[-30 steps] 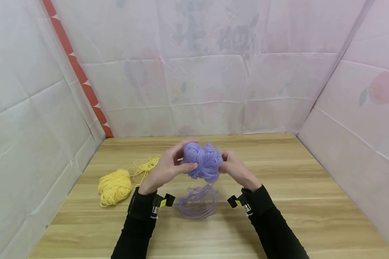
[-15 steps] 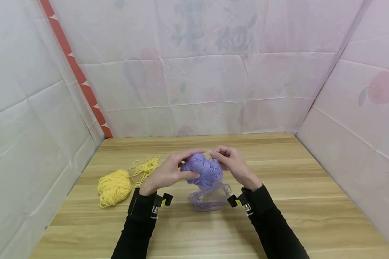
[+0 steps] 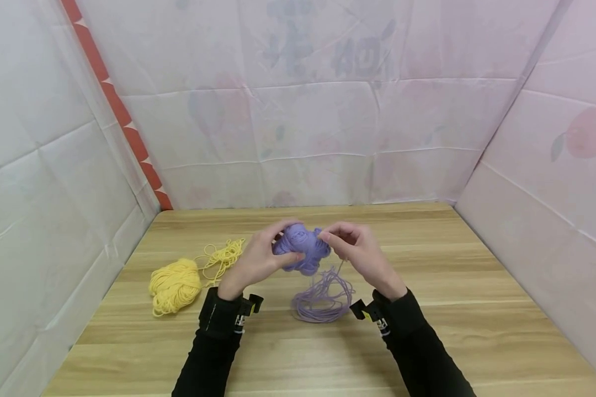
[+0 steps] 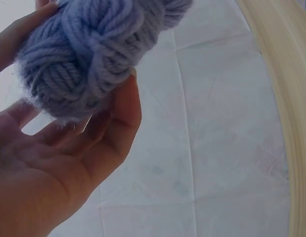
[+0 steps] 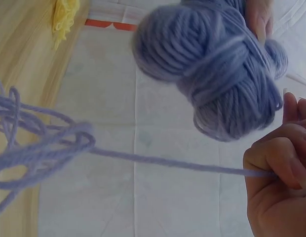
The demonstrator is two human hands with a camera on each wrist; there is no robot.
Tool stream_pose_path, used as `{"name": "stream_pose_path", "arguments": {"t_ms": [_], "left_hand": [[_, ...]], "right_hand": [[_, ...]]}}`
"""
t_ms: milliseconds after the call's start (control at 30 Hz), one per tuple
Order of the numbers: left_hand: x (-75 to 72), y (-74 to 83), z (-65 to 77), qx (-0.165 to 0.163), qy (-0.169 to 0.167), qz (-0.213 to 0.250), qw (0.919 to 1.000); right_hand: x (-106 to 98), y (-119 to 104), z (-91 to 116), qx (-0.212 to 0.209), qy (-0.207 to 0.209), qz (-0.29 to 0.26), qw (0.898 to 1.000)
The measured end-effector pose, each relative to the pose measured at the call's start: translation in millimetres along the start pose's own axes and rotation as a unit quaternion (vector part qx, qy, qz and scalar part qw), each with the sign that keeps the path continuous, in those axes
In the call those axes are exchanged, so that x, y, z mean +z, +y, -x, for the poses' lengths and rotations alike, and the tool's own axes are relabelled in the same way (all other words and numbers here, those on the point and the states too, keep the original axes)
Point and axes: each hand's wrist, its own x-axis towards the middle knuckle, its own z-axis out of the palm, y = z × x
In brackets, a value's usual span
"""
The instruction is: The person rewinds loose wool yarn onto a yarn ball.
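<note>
Just below the purple skein (image 3: 300, 253), on its near side, a loose coil (image 3: 320, 318) sends one strand (image 5: 168, 162) up to the right hand (image 3: 358, 251). At the skein's right, that hand's grip is curled tightly, pinching the strand; at its left, the left hand (image 3: 255, 260) has a half-open grip cupped round the skein, holding it above the table (image 3: 427, 331). Most purple yarn appears bundled, the coil left unwound; which way the winding runs, I cannot tell. The skein is soft, plied and lumpy, crossed by wraps. Farther left of it sit a plump yellow ball (image 3: 175, 286) and tangled yellow strands (image 3: 225, 255). Behind it hangs a creased, pale sheet (image 3: 308, 127).
</note>
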Motion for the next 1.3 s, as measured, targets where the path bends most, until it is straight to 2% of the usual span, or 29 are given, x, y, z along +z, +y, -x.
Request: {"name": "stream_pose_path", "arguments": {"t_ms": [133,233,400,533,600,667,767,867,1000,1100,1200,1300], "left_hand": [[0.5,-0.8,0.4,-0.008,0.042,-0.008,0.9991],[1.5,-1.6,0.4,-0.016,0.070,0.006,0.9974],[2.6,-2.1,0.5,-0.026,0.117,0.070,0.9903],[-0.2,-0.6,0.6,-0.023,0.159,0.141,0.9769],[-4.1,1.0,1.0,-0.022,0.184,0.186,0.9649],[-10.0,2.2,2.1,-0.017,0.212,0.233,0.9488],[-21.6,2.1,5.5,-0.003,0.260,0.303,0.9166],[-34.7,-0.4,9.7,0.025,0.304,0.359,0.8822],[-50.3,-6.0,16.3,0.052,0.346,0.410,0.8424],[-58.6,-9.8,20.9,0.059,0.367,0.430,0.8230],[-65.4,-12.9,24.6,0.068,0.387,0.439,0.8081],[-71.0,-14.1,26.5,0.079,0.403,0.445,0.7958]], "right_hand": [[4,-2,2,-0.018,-0.009,0.007,1.000],[6,-3,4,-0.030,-0.017,0.012,0.999],[10,-3,4,-0.044,-0.034,0.026,0.998],[11,-1,2,-0.032,-0.061,0.034,0.997],[11,3,0,-0.020,-0.088,0.034,0.995],[8,10,-3,-0.006,-0.120,0.032,0.992],[-1,25,-9,0.026,-0.174,0.019,0.984],[-20,46,-14,0.059,-0.215,0.004,0.975],[-55,79,-11,0.096,-0.228,0.015,0.969],[-85,97,0,0.123,-0.217,0.040,0.967],[-115,107,14,0.167,-0.200,0.073,0.963],[-143,111,31,0.219,-0.180,0.119,0.952]]}}
